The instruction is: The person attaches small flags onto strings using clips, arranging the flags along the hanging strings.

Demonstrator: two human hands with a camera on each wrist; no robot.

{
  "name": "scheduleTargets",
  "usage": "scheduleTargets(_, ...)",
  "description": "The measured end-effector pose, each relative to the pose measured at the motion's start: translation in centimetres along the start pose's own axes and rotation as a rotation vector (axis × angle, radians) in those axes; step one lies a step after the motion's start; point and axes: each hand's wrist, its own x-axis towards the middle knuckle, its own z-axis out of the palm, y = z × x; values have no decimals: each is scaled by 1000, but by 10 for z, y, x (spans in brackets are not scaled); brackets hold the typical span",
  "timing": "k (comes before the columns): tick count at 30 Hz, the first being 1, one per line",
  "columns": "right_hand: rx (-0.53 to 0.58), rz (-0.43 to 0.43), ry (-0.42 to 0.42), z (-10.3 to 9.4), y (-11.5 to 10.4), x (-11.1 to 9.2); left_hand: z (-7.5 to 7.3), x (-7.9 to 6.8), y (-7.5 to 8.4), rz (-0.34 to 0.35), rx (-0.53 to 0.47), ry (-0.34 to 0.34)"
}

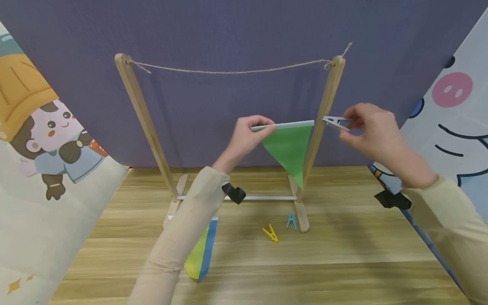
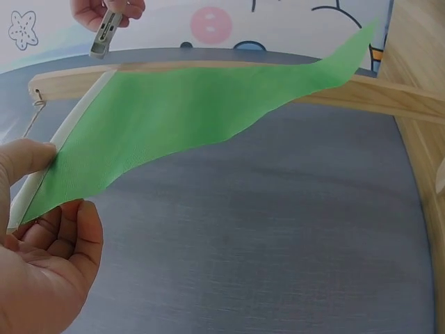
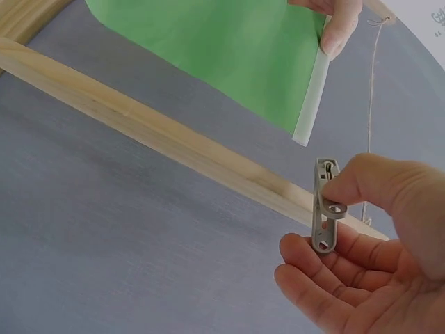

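My left hand (image 1: 249, 133) pinches the white top band of a green triangular pennant (image 1: 291, 144) near its left end; the pennant's point hangs down in front of the right post. To the right of that post, my right hand (image 1: 371, 129) holds a grey clothespin (image 1: 335, 121) between thumb and fingers, its nose facing left toward the band's free corner. A gap separates clothespin and pennant in the right wrist view. Above both hands, a thin string (image 1: 236, 72) sags between the tops of two wooden posts (image 1: 142, 114) and carries nothing.
A yellow clothespin (image 1: 270, 234) and a blue clothespin (image 1: 291, 221) lie on the wooden table (image 1: 343, 254) near the stand's right foot. Yellow and blue pennants (image 1: 202, 254) lie partly hidden behind my left forearm. A white rod (image 1: 267, 198) joins the posts low down.
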Motion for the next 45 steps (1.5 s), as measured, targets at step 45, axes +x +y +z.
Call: scheduleTargets(45,-36,-44,11,-33,-19,39,2,31,37,104,23,48)
